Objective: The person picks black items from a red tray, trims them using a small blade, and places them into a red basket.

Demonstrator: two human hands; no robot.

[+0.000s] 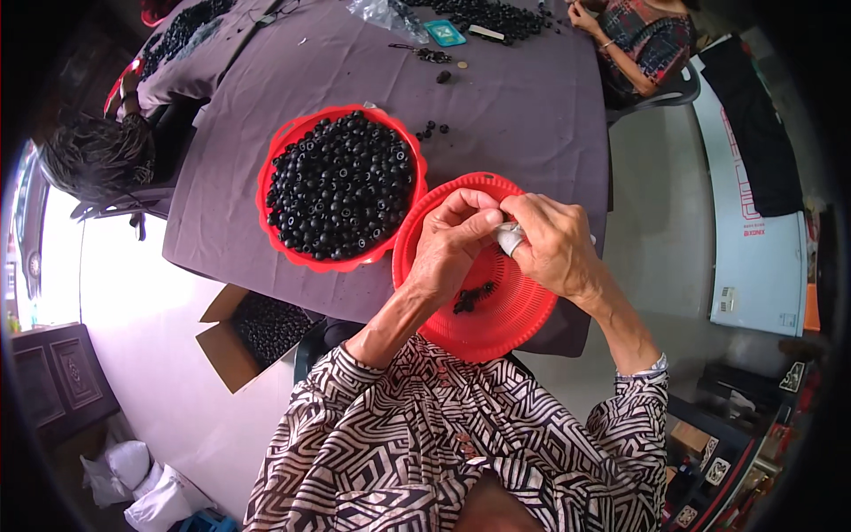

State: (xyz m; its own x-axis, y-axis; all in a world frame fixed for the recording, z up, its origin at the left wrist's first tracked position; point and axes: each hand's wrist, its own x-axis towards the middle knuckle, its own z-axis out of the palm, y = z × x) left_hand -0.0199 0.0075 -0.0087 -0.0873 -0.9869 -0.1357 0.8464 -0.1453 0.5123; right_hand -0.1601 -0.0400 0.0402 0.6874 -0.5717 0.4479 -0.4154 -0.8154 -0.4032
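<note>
Both my hands meet over a red slotted plastic basket (pixel 523 312) at the table's near edge. My left hand (pixel 443 253) is closed, thumb and fingertips pinched together. Right beside it, my right hand (pixel 563 244) is closed too, its fingertips touching the left ones. What they pinch is too small and covered to make out. A white wrap (pixel 509 238) goes round a finger of my right hand. Below my hands, a few small dark pieces (pixel 474 298) lie in the basket. To the left, a second red basket (pixel 264 208) is heaped with round black beads (pixel 341 182), many showing a hole.
A purple-grey cloth (pixel 523 106) covers the table. Loose beads (pixel 433 130) and a blue-green packet (pixel 445 34) lie on it. A cardboard box (pixel 232 356) of black pieces stands below left. Other people sit at the left (pixel 102 146) and upper right (pixel 643 44).
</note>
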